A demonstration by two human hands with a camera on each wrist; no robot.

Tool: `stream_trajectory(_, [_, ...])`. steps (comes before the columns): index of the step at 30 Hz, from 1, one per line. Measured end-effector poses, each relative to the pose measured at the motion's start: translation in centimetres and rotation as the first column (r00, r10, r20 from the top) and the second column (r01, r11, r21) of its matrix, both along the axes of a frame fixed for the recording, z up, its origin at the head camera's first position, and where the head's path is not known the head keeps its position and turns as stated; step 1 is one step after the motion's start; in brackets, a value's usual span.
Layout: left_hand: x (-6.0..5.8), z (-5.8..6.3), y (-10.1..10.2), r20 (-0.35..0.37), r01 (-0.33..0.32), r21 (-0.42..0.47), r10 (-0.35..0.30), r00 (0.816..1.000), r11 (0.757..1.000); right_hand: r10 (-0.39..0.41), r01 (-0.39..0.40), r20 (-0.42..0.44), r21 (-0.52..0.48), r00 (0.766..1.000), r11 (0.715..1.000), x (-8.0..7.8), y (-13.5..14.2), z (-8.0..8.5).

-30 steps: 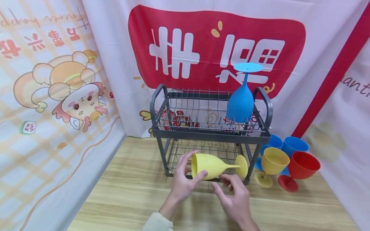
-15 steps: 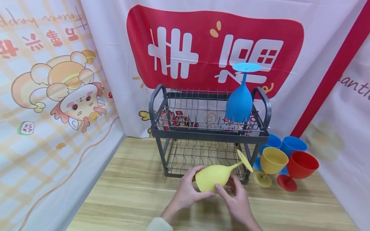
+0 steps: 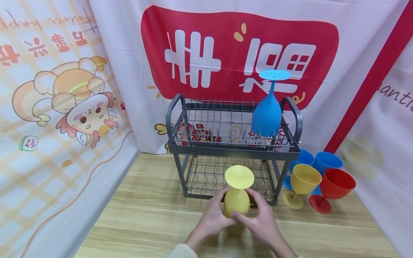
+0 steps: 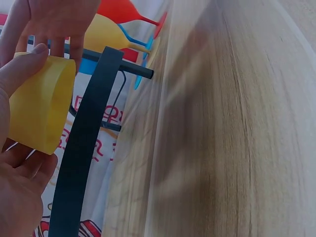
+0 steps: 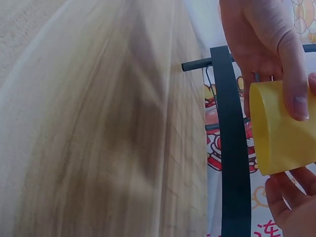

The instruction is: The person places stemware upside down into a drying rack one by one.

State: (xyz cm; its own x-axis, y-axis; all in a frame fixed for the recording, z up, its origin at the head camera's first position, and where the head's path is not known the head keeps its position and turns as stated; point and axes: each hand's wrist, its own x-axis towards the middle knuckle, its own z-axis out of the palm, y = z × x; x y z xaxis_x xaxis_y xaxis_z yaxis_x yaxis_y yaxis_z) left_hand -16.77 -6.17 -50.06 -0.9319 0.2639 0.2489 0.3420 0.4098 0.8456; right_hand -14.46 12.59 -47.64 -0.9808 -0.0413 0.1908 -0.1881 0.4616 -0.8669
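A yellow plastic goblet (image 3: 237, 205) is held upside down between both hands, its round foot on top and its rim facing the table. My left hand (image 3: 214, 214) grips the bowl from the left. From the right, my right hand (image 3: 262, 217) grips the same bowl, its thumb across the near side. In the left wrist view the goblet's bowl (image 4: 37, 103) shows with its open rim above the wooden surface. A dark two-tier dish rack (image 3: 232, 152) stands just beyond the hands. On its upper tier, at the right, a blue goblet (image 3: 267, 116) sits upside down.
To the right of the rack stand upright goblets: a yellow one (image 3: 305, 179), a red one (image 3: 338, 183) and two blue ones (image 3: 328, 160) behind. The wooden table (image 3: 135, 218) runs under everything. Printed cloth curtains (image 3: 122, 71) hang behind and at both sides.
The yellow goblet has turned from lying sideways to upside down and come slightly nearer. My right hand, apart from the bowl at first, now grips it too.
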Motion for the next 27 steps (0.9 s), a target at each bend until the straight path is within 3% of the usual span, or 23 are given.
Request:
stream_trajectory(7, [0.2, 0.3, 0.1, -0.019, 0.035, -0.018, -0.036, 0.999, 0.999, 0.001, -0.001, 0.026, 0.000, 1.000, 1.000, 0.1, 0.1, 0.0])
stream_trajectory(11, [0.2, 1.0, -0.7, 0.018, 0.065, 0.041, -0.066, 0.998, 0.997, -0.023, 0.023, -0.012, -0.001, 1.000, 1.000, 0.1, 0.2, -0.1])
stream_trajectory(13, [0.2, 1.4, -1.5, 0.039, 0.041, 0.106, -0.045, 0.998, 0.994, -0.038, 0.038, -0.034, -0.001, 0.999, 0.999, 0.1, 0.3, -0.2])
stream_trajectory(15, [0.1, 1.8, -2.5, 0.042, -0.033, 0.200, 0.025, 0.999, 0.979, -0.048, 0.048, -0.053, 0.000, 0.997, 0.999, 0.0, 0.5, -0.2])
stream_trajectory(16, [0.0, 2.1, -3.1, 0.039, -0.084, 0.269, 0.076, 0.996, 0.959, -0.051, 0.051, -0.060, -0.001, 0.997, 0.999, 0.0, 0.5, -0.2])
stream_trajectory(18, [-0.4, 3.0, -4.2, 0.027, -0.203, 0.406, 0.210, 0.977, 0.891, -0.057, 0.057, -0.072, 0.002, 0.996, 0.998, 0.0, 0.7, -0.2])
stream_trajectory(20, [-0.8, 4.5, -5.3, 0.019, -0.301, 0.556, 0.350, 0.937, 0.775, -0.059, 0.059, -0.077, 0.006, 0.995, 0.998, 0.0, 0.7, -0.2])
stream_trajectory(22, [-1.4, 6.5, -6.4, 0.005, -0.349, 0.670, 0.466, 0.885, 0.655, -0.060, 0.061, -0.076, 0.011, 0.995, 0.998, 0.1, 0.8, -0.2])
stream_trajectory(24, [-2.0, 8.7, -7.4, -0.015, -0.354, 0.741, 0.542, 0.840, 0.570, -0.060, 0.061, -0.071, 0.014, 0.996, 0.998, 0.2, 0.8, -0.2])
stream_trajectory(25, [-2.3, 9.9, -7.8, -0.037, -0.343, 0.761, 0.565, 0.824, 0.550, -0.059, 0.060, -0.067, 0.015, 0.996, 0.998, 0.2, 0.9, -0.3])
stream_trajectory(27, [-3.0, 12.0, -8.7, -0.090, -0.316, 0.766, 0.580, 0.809, 0.560, -0.056, 0.057, -0.058, 0.018, 0.997, 0.998, 0.3, 1.0, -0.3])
